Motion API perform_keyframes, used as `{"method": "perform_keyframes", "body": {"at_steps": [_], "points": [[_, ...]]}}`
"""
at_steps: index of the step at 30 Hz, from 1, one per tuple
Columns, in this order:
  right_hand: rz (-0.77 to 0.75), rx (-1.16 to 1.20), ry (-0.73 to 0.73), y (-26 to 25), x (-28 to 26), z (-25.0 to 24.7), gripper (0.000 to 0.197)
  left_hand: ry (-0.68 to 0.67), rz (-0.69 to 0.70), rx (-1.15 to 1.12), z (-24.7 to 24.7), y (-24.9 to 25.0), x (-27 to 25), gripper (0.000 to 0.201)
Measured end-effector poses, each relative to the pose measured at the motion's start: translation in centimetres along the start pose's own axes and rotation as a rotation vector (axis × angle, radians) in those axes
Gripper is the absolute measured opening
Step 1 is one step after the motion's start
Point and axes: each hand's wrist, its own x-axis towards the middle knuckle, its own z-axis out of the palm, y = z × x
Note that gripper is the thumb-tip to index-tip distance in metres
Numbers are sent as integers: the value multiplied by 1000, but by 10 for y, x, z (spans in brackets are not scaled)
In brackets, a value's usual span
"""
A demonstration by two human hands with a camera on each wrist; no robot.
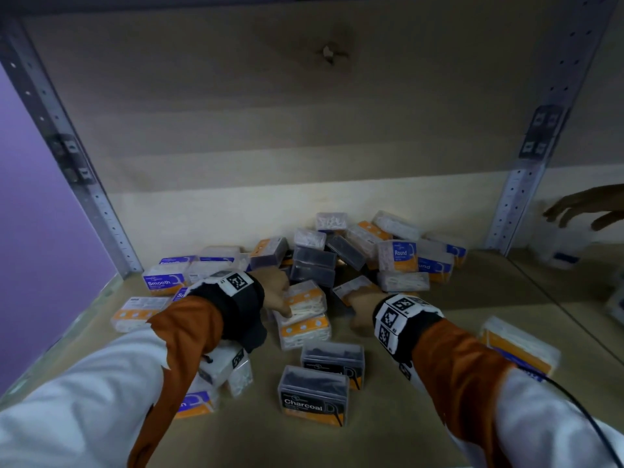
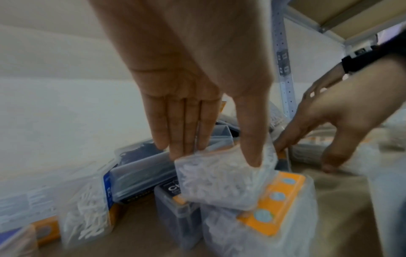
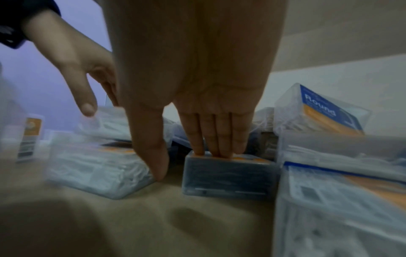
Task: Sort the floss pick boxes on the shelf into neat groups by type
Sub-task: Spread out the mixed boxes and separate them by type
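The clear plastic floss pick boxes with orange and blue labels (image 1: 337, 261) lie mostly as one jumbled heap in the middle of the pale wooden shelf (image 1: 439, 393), tipped and overlapping, white-pick and dark-pick types mixed together. In front of that heap two dark boxes marked Charcoal (image 1: 314, 395) stand side by side, which looks like the start of a group; left of the heap a few blue boxes marked Smooth (image 1: 164, 281) sit close together. By my judgement the sorting is barely begun, and most boxes are unsorted.

At the heap's front edge the left hand (image 1: 277, 292) pinches a clear box of white picks (image 2: 222, 175) between thumb and straight fingers, over another orange-labelled box. Just right of it the right hand (image 1: 363, 307) lays straight fingertips (image 3: 217, 139) on the top of a small dark-pick box (image 3: 228, 175), thumb spread wide down to the shelf, gripping nothing.

Both wrist views are blurred, so most labels there cannot be read. The arms cover boxes nearer the shelf's front, and the heap's lower layers are hidden. Right of the heap, beyond the shelf's metal upright (image 1: 516, 197), another hand (image 1: 584, 207) shows dimly.
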Motion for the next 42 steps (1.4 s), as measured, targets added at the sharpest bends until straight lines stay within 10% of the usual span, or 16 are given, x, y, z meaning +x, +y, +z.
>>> {"method": "perform_keyframes", "body": {"at_steps": [25,39,42], "points": [[71,-17,-24,0,15,-11,35,123,123,-53,-14,-12,9,38],[59,-163,-63,12,10,1,65,100,98,96,-14,-6,14,36],[72,-120,-76,8,21,-3,23,116,87,87,-15,-3,14,35]]}}
